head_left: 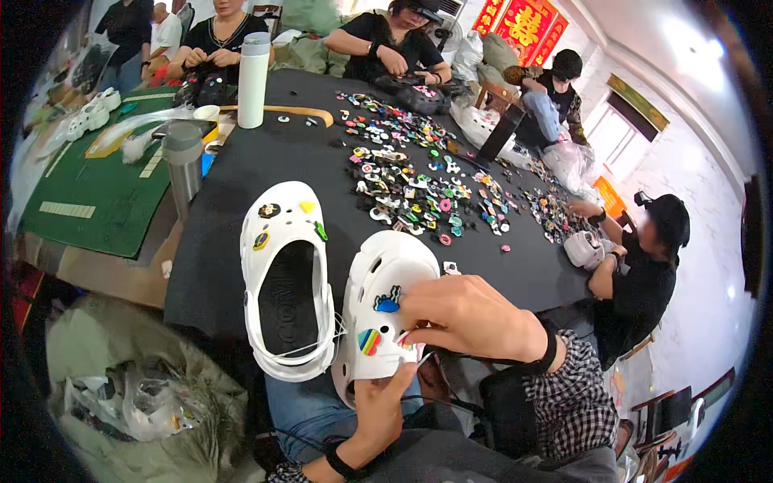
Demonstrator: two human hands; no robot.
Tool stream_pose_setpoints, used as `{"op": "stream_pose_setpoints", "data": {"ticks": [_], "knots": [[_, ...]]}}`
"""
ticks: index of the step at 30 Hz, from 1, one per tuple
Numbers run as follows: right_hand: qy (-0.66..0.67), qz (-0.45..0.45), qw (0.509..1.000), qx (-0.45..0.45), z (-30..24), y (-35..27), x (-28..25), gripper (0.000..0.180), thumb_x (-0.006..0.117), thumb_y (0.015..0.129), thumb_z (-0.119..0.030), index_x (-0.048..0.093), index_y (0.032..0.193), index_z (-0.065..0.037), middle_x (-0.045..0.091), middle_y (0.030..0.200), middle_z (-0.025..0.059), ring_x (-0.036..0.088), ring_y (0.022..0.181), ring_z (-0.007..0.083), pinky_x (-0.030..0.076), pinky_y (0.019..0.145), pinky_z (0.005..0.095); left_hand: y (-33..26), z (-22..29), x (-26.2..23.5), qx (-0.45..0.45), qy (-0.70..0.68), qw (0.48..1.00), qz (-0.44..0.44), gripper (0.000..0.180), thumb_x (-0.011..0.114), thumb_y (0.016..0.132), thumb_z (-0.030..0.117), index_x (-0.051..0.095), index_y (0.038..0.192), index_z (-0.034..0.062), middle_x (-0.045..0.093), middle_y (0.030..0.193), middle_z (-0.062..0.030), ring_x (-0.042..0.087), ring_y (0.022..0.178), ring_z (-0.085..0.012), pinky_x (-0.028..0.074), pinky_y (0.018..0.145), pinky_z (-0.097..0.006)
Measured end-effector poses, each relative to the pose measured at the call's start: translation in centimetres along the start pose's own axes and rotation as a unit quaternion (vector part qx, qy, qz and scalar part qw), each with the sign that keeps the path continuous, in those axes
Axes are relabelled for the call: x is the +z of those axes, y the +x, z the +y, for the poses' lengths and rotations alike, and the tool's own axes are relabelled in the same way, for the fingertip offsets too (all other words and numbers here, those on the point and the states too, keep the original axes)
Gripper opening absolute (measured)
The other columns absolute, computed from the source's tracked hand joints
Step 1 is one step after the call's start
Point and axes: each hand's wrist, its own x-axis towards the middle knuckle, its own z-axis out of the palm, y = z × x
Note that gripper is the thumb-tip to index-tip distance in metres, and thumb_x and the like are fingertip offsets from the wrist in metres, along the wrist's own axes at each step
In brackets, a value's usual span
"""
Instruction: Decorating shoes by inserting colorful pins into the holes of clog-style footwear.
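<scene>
My left hand (377, 414) reaches into the opening of a white clog (394, 262), its thumb outside against the upper, and steadies it at the table's near edge. My right hand (479, 318) bends over the same clog, fingertips pinched on a small pinkish shoe charm (409, 341) at the upper, mostly hidden by the fingers. A blue charm (387, 300) and a rainbow-striped charm (369, 341) sit on this clog. Beside it on the left lies a second white clog (250, 306), with several charms on its toe and a loose thin strand near its heel.
Many loose colourful charms (411, 193) are spread over the black table (225, 233). A white bottle (254, 80) and a grey tumbler (184, 165) stand to the left, near a green mat (97, 197). Several co-workers sit around; one at right handles a white clog (585, 249).
</scene>
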Motion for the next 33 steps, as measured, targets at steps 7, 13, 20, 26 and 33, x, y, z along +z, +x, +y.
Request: {"op": "stream_pose_setpoints", "data": {"ticks": [7, 13, 20, 26, 33], "knots": [[-0.085, -0.044, 0.995, -0.006, -1.4, 0.5, -0.7, 0.027, 0.072, 0.075, -0.018, 0.056, 0.094, -0.008, 0.057, 0.098, 0.0097, 0.059, 0.094, 0.0313, 0.047, 0.076, 0.0446, 0.2, -0.4, -0.5, 0.002, 0.004, 1.000, -0.031, 0.046, 0.062, 0.088, -0.005, 0.047, 0.131, -0.0024, 0.056, 0.127, -0.0109, 0.055, 0.115, -0.0182, 0.044, 0.100, -0.033], [-0.166, 0.041, 0.984, -0.053, -2.1, 2.3, -1.4, 0.067, 0.084, 0.059, -0.025, 0.051, 0.116, -0.012, 0.039, 0.139, 0.0169, 0.034, 0.134, 0.0384, 0.033, 0.106, 0.0509, 0.1, -0.8, -1.0, 0.024, 0.002, 0.999, -0.031, 0.045, 0.062, 0.091, -0.001, 0.046, 0.132, -0.0031, 0.055, 0.128, -0.0114, 0.054, 0.117, -0.0183, 0.043, 0.101, -0.033], [-0.133, -0.027, 0.990, -0.026, -0.1, 3.8, -0.7, 0.112, 0.088, 0.054, -0.025, 0.030, 0.149, -0.015, 0.037, 0.142, 0.0195, 0.035, 0.133, 0.0413, 0.031, 0.110, 0.0492, 0.2, -0.5, -1.1, 0.003, 0.046, 0.999, -0.016, 0.036, 0.060, 0.094, 0.004, 0.051, 0.129, -0.0028, 0.058, 0.125, -0.0098, 0.055, 0.115, -0.0168, 0.043, 0.098, -0.033], [-0.112, -0.029, 0.993, -0.035, 0.1, 4.0, -0.4, 0.110, 0.089, 0.054, -0.023, 0.032, 0.147, -0.014, 0.040, 0.136, 0.0197, 0.040, 0.127, 0.0403, 0.035, 0.106, 0.0481, 0.2, -0.4, -1.4, 0.014, 0.039, 0.999, -0.030, 0.035, 0.060, 0.094, 0.003, 0.051, 0.127, -0.0032, 0.058, 0.124, -0.0099, 0.055, 0.114, -0.0163, 0.044, 0.097, -0.031], [-0.077, -0.016, 0.997, -0.028, 1.0, 3.1, -0.4, 0.109, 0.089, 0.055, -0.022, 0.032, 0.147, -0.013, 0.040, 0.135, 0.0214, 0.040, 0.126, 0.0403, 0.038, 0.105, 0.0469, 0.0, 0.5, -0.8, -0.018, 0.079, 0.997, -0.018, 0.037, 0.059, 0.093, 0.001, 0.050, 0.128, -0.0034, 0.056, 0.125, -0.0098, 0.055, 0.114, -0.0166, 0.043, 0.097, -0.030]]}}
